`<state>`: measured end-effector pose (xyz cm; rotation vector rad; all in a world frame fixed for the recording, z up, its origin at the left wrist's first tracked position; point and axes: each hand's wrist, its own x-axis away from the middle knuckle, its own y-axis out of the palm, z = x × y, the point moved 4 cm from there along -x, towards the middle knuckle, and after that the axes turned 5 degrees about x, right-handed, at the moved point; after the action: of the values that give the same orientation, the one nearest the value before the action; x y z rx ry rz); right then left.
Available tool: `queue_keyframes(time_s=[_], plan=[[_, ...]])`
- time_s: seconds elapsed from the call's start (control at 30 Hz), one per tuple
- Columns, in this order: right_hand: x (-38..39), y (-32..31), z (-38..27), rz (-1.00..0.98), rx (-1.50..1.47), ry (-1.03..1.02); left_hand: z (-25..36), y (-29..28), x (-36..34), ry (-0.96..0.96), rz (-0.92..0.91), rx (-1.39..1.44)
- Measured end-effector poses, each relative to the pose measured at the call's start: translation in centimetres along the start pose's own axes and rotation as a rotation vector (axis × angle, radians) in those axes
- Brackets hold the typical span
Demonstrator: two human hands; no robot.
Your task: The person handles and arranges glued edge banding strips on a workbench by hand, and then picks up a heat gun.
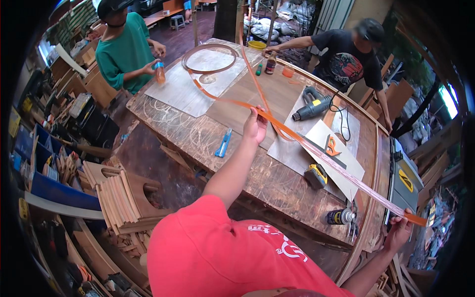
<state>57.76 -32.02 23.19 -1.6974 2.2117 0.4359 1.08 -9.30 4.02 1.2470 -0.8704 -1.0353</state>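
Left fingers (pixel 254 116) and right fingers (pixel 398 226) hold an orange strip (pixel 285 127).

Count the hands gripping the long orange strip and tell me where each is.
2: the left hand grips the orange strip above the table; the right hand grips it near its lower-right end. No others show on it.

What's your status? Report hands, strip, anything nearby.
Left hand and right hand gripping strip, right near its end. Strip straight between hands, over table. Heat gun lying close by.
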Motion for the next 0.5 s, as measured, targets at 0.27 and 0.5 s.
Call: queue_keyframes(time_s=[0.27,0.5], plan=[[4.9,-0.8,-0.9,0.062,0.005,0.017,-0.7,2.4,-0.4,-0.093,-0.102,-0.093],[8.5,0.9,-1.2,0.199,-0.010,0.017,-0.2,4.5,-2.3,-0.171,-0.133,-0.099]])
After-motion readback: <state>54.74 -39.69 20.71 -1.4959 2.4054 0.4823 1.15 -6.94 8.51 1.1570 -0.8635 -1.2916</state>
